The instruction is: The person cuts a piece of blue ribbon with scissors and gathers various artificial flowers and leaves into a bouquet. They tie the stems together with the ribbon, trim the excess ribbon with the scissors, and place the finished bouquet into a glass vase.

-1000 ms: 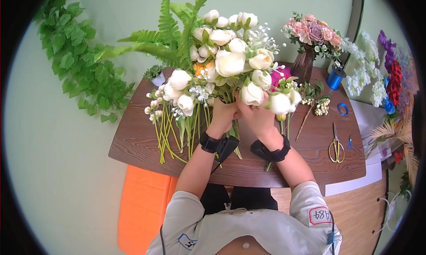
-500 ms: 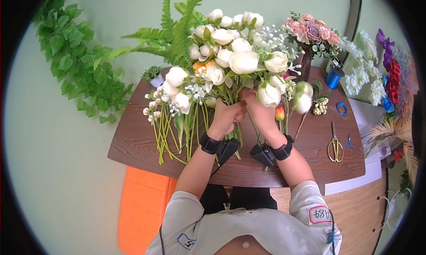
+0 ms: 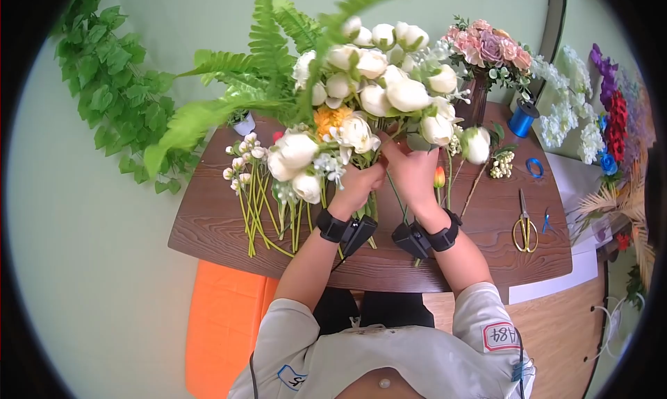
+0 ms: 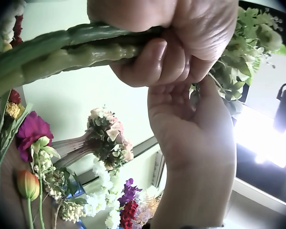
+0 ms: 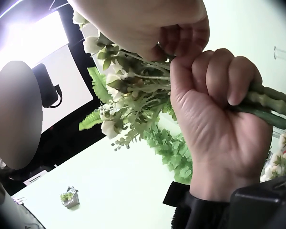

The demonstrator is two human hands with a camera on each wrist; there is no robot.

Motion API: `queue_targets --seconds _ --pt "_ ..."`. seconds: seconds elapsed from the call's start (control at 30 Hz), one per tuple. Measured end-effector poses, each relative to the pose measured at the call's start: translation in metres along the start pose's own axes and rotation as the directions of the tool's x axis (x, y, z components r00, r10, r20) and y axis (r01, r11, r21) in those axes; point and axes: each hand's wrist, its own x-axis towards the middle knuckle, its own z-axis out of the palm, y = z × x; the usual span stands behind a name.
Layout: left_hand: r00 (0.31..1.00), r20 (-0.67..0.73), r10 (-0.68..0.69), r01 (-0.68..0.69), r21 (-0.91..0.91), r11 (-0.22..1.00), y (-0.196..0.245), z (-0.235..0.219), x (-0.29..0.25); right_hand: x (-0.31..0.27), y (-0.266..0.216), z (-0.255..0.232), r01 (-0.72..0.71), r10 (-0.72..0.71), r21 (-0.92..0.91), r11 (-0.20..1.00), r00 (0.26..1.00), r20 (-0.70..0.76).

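My left hand (image 3: 358,187) has its fingers curled around the thick green stems (image 4: 81,55) of a large bouquet of white roses (image 3: 406,93), fern fronds (image 3: 267,48) and an orange flower (image 3: 331,120). Just beside it, directly below the blooms, my right hand (image 3: 411,177) pinches a thin green stem that runs down past its wrist. In the right wrist view the fingers of the right hand (image 5: 152,24) are curled at the top of the left fist (image 5: 219,119), and the fingertips are partly hidden. The two hands touch.
Cut white-budded stems (image 3: 256,204) lie left on the table (image 3: 333,270). To the right are an orange tulip (image 3: 439,177), a white bloom (image 3: 476,145), scissors (image 3: 525,225), blue ribbon spool (image 3: 523,119) and a vase (image 3: 474,100) of pink flowers.
The bouquet's head has turned and shifted right, its fern fronds swinging nearer and across the roses. Both hands stay close together at the stems; the white bloom at the right has stopped moving.
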Motion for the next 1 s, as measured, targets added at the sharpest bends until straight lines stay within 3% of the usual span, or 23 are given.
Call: queue_targets --seconds 0.07,0.13,0.23,0.3,0.37,0.43,0.5,0.57,0.6,0.63,0.7,0.73,0.77,0.8,0.83,0.87,0.9,0.97,1.0 --pt "1.000 -0.011 0.020 -0.020 -0.001 1.000 -0.003 0.000 -0.001 0.000 0.006 0.002 0.027 -0.027 -0.042 0.999 1.000 -0.011" --pt "1.000 -0.024 0.012 -0.012 -0.004 1.000 -0.006 0.000 -0.001 0.001 0.011 0.004 0.206 -0.211 -0.058 0.977 0.969 -0.126" --pt "0.999 -0.039 0.018 -0.017 0.026 1.000 -0.008 0.003 -0.002 0.001 0.008 0.003 0.133 -0.127 0.050 0.990 0.986 -0.105" --pt "0.999 -0.039 0.033 -0.031 0.059 0.998 -0.014 -0.003 0.000 0.003 0.006 0.002 0.154 -0.149 0.052 0.987 0.984 -0.096" --pt "0.997 0.018 0.072 -0.074 0.212 0.974 -0.018 -0.013 0.007 0.005 0.001 -0.002 0.176 -0.171 0.053 0.983 0.981 -0.088" --pt "0.996 0.081 -0.033 0.033 -0.001 0.999 -0.004 -0.006 0.007 0.006 -0.005 -0.006 -0.206 0.186 0.171 0.964 0.975 0.125" --pt "0.997 0.048 -0.055 0.054 0.022 0.998 -0.002 -0.010 0.008 0.007 0.005 -0.006 -0.205 0.183 0.147 0.968 0.972 0.150" --pt "0.993 0.095 -0.064 0.064 -0.002 0.998 -0.004 -0.021 0.011 0.008 0.014 -0.003 -0.148 0.087 0.236 0.960 0.964 0.252" --pt "0.987 0.145 -0.071 0.076 -0.026 0.997 -0.006 -0.028 0.014 0.009 0.017 -0.002 0.025 -0.058 0.132 0.991 0.966 0.251" --pt "0.987 0.143 -0.069 0.073 -0.027 0.997 -0.010 -0.035 0.017 0.008 0.017 -0.003 0.008 -0.038 0.120 0.993 0.968 0.248" --pt "0.969 0.180 -0.169 0.204 -0.196 0.959 -0.006 -0.037 0.019 0.007 -0.011 -0.009 -0.179 0.172 -0.019 0.984 0.897 0.407" --pt "0.993 0.089 -0.072 0.089 -0.196 0.977 -0.008 -0.036 0.014 0.005 0.002 -0.006 0.027 -0.022 -0.011 1.000 0.943 0.332" --pt "0.998 -0.047 -0.041 0.035 -0.128 0.991 -0.011 -0.030 0.012 0.003 0.017 -0.004 0.232 -0.220 -0.020 0.972 0.942 0.253" --pt "0.988 -0.105 -0.114 0.105 -0.088 0.991 -0.029 -0.041 0.017 -0.001 -0.007 -0.016 -0.087 0.083 -0.008 0.996 0.898 0.433" --pt "0.969 -0.164 -0.185 0.178 -0.052 0.983 -0.045 -0.054 0.022 -0.001 0.026 -0.019 -0.087 0.082 -0.008 0.996 0.898 0.433" --pt "0.984 0.157 0.081 -0.117 0.232 0.966 -0.033 -0.054 0.013 -0.003 0.086 -0.019 0.054 -0.079 0.061 0.997 0.841 0.535" --pt "0.968 0.207 0.140 -0.224 0.469 0.854 -0.022 -0.040 0.004 -0.005 0.118 -0.019 0.184 -0.234 0.145 0.972 0.751 0.617" --pt "0.980 0.198 -0.011 -0.033 0.215 0.976 -0.016 -0.028 -0.002 -0.002 0.119 -0.024 0.153 -0.219 0.158 0.975 0.749 0.625" --pt "0.969 0.247 -0.001 -0.042 0.168 0.985 -0.021 -0.032 0.001 -0.007 0.118 -0.031 0.123 -0.205 0.172 0.977 0.746 0.634"
